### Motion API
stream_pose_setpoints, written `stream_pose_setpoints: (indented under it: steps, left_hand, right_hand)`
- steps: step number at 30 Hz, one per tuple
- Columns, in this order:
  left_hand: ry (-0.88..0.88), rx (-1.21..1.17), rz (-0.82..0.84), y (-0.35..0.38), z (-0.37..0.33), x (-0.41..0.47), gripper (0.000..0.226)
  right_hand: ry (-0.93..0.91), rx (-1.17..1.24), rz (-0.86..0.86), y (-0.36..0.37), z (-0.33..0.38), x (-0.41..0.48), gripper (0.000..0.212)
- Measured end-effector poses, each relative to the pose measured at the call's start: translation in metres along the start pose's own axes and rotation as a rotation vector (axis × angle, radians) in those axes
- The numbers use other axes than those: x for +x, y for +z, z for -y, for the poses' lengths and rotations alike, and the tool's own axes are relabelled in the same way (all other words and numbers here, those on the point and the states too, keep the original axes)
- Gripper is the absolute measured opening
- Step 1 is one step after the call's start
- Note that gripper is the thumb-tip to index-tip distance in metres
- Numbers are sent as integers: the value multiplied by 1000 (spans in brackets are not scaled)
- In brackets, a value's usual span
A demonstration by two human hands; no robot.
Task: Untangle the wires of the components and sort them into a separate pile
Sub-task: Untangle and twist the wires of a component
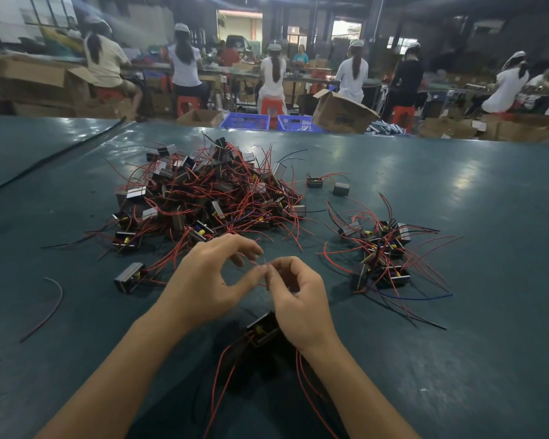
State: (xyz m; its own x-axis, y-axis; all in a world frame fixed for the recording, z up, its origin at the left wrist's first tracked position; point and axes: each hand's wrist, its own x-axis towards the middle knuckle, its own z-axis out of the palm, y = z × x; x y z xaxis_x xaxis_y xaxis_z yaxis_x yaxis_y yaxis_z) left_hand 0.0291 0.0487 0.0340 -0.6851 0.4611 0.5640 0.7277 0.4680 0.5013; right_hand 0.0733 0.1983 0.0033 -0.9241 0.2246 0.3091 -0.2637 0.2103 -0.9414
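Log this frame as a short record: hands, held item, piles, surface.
left hand: pinches a red wire between thumb and forefinger
right hand: pinches the same red wire, fingertips next to the left's
component: black, below the right hand, red wires trailing toward the camera
large pile: tangled, beyond the hands
small pile: to the right, apart from the large pile
table: dark green surface

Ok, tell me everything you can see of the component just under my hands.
The component is a black box with a yellow part on its face, tilted, partly hidden by the right hand. Thin red wires run from it toward the viewer over the dark green table. Whether it rests there or hangs is unclear.
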Motion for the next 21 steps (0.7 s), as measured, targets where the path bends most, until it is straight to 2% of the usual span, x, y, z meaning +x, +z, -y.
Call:
stream_pose_setpoints:
  steps: [6, 8, 10, 14, 17, 19, 21]
  left_hand:
    - [248, 164, -55, -7, 4, 1, 23]
    - [262, 220, -66, -6, 3, 0, 25]
    - [197, 206, -56, -4, 1, -1, 24]
    - [-185, -171, -71, 6, -6, 4, 20]
    - [-597, -539, -90, 12, -13, 11, 35]
    - [-908, -908, -38, 16, -14, 11, 38]
    - [-1045, -1152, 48, 17, -15, 9, 33]
  right_hand:
    - [47, 125, 42, -2, 1, 3, 21]
    - [47, 116, 40, -2, 1, 2, 20]
    - [22, 60, 26, -1, 2, 1, 16]
    - [-134, -194, -6, -3, 0, -3, 6]
    - [-289, -516, -70, -4, -1, -6, 8]
    - [-339, -599, -104, -3, -1, -7, 9]
    - [-335, -601, -118, -2, -1, -7, 7]
